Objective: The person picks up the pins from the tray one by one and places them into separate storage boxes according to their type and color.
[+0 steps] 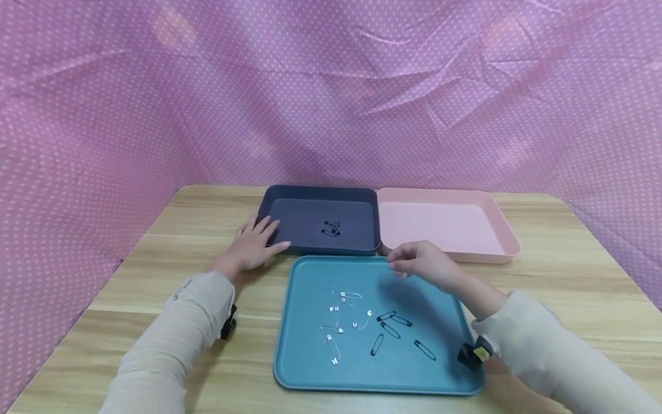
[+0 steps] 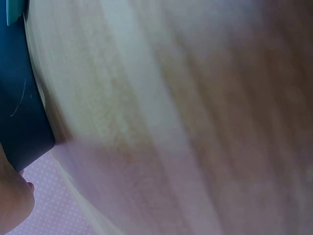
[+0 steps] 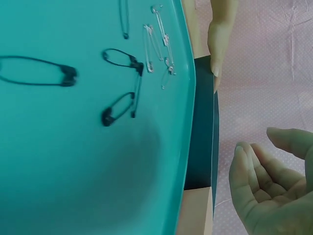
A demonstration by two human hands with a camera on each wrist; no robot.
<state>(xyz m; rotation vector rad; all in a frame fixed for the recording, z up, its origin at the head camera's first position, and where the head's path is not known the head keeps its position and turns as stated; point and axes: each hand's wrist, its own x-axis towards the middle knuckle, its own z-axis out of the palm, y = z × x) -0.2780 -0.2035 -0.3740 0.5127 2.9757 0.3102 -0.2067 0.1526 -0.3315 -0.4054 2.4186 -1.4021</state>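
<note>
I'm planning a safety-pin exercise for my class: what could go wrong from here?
Two black metal safety pins overlap or touch in the rectangular, teal, plastic-looking tray, so lifting one might drag the other. The slim silver metal safety pins lie close together, so two might come up at once. The person's left grip lies at the left rim of the rectangular, navy, plastic-looking tray; pressing there might shift it and the black pins inside.

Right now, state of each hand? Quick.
Left hand: open, fingers spread at the left edge of the navy tray.
Right hand: open, fingers loosely curled, thumb apart, nothing visible in it.
</note>
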